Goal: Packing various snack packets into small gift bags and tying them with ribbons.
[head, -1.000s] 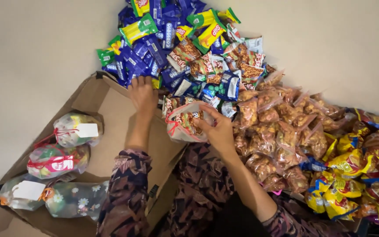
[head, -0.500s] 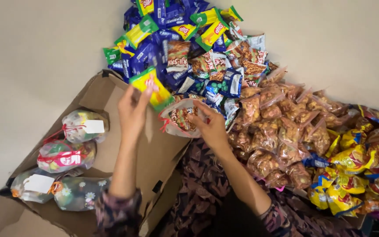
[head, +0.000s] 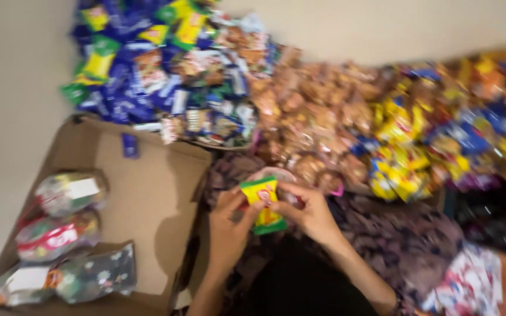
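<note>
Both hands, left hand [head: 229,225] and right hand [head: 311,213], close their fingers on a yellow-and-green snack packet [head: 263,202] held just right of the cardboard box [head: 147,193], below the heap of snack packets [head: 323,111]. The packet looks light, soft and crinkly, probably slippery; it is best pinched at its sealed edges

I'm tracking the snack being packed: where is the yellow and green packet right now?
In the head view, the yellow and green packet sits low centre, pinched between left hand and right hand, just right of the cardboard box.
</note>
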